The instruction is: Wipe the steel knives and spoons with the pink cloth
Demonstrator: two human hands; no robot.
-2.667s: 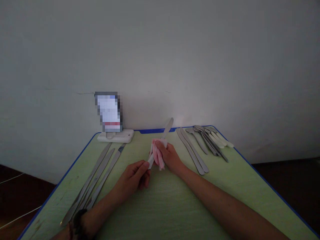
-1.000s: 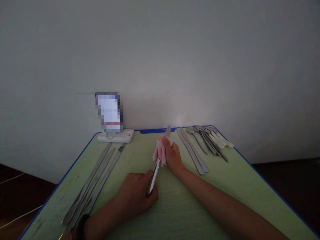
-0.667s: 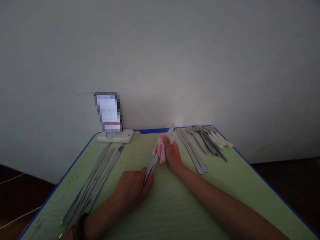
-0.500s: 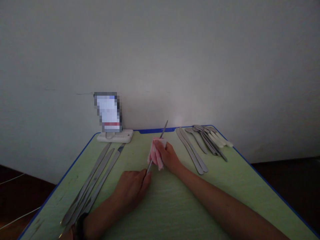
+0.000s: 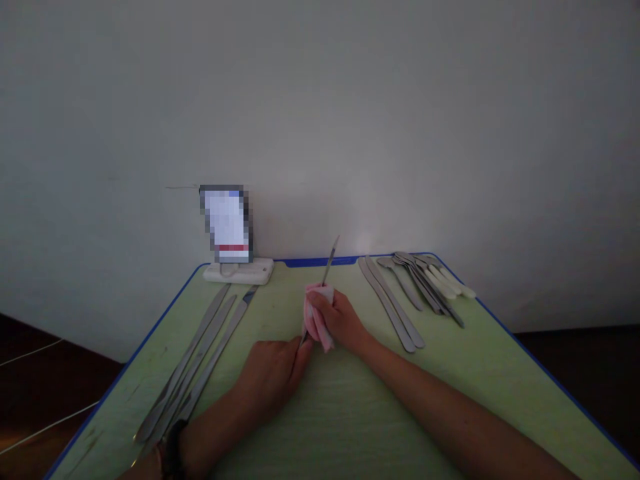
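Observation:
My left hand (image 5: pixel 275 373) is closed around the handle end of a table knife (image 5: pixel 331 259), whose tip points up and away over the table. My right hand (image 5: pixel 340 320) pinches a pink and white cloth (image 5: pixel 316 317) folded round the middle of that knife, hiding this stretch of it. Beside my left forearm several table knives (image 5: pixel 210 347) lie side by side, partly covered by my wrist. Two more knives (image 5: pixel 393 303) lie to the right of my right hand.
At the back right are a spoon (image 5: pixel 400 283), a pile of metal cutlery (image 5: pixel 423 287) and several white-handled pieces (image 5: pixel 445 280). A phone with a blurred screen (image 5: pixel 227 223) stands on a white base (image 5: pixel 240 271) at the back left. The green table (image 5: pixel 350 427) has a blue edge and meets the wall.
My right hand and the cloth have slid down the knife toward my left hand, so more of the blade shows above. The whole view has shifted slightly.

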